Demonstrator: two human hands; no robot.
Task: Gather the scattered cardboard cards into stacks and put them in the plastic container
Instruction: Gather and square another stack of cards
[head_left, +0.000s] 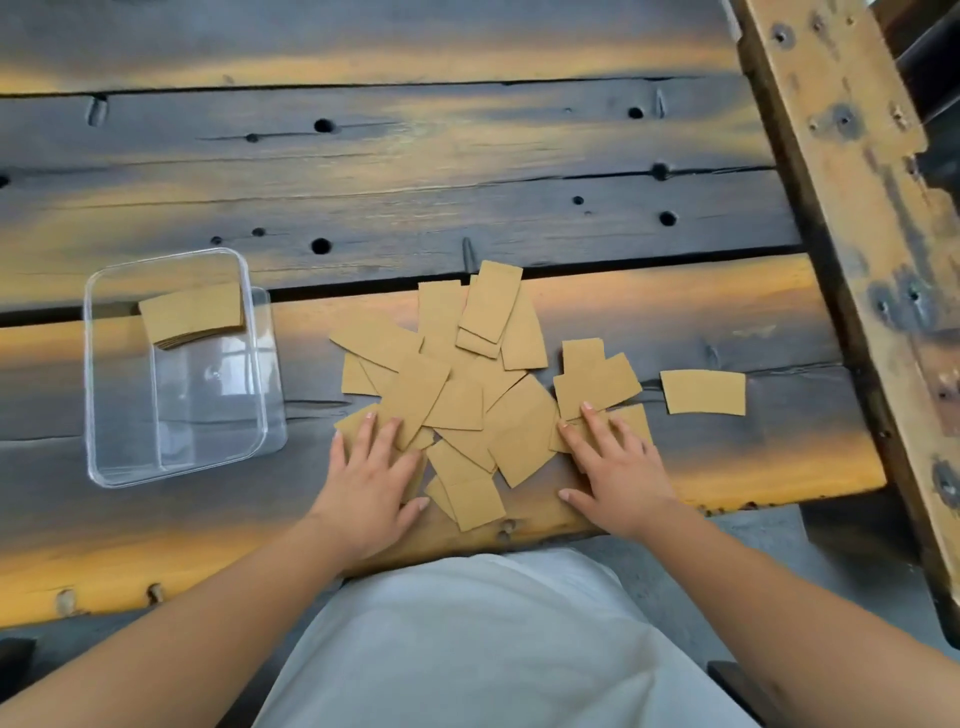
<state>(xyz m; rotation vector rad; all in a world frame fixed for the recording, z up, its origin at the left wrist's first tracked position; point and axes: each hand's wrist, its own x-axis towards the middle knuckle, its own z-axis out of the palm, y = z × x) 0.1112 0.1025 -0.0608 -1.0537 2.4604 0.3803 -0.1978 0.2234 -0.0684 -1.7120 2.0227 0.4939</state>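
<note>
Hands, left (371, 470) and right (615, 462), press flat and unclenched on the cards (462, 395) beside the container (122, 467), seemingly to rake them together.

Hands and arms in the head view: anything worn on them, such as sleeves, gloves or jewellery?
Nothing. The left hand and right hand are bare, without gloves, rings or a watch. Both forearms are uncovered to the frame edge, with no sleeve showing. Fingernails look short and unpainted.

Cards (467, 395): matt brown cardboard. Container (179, 457): clear glossy plastic. Table (415, 182): rough, weathered wood planks.
</note>
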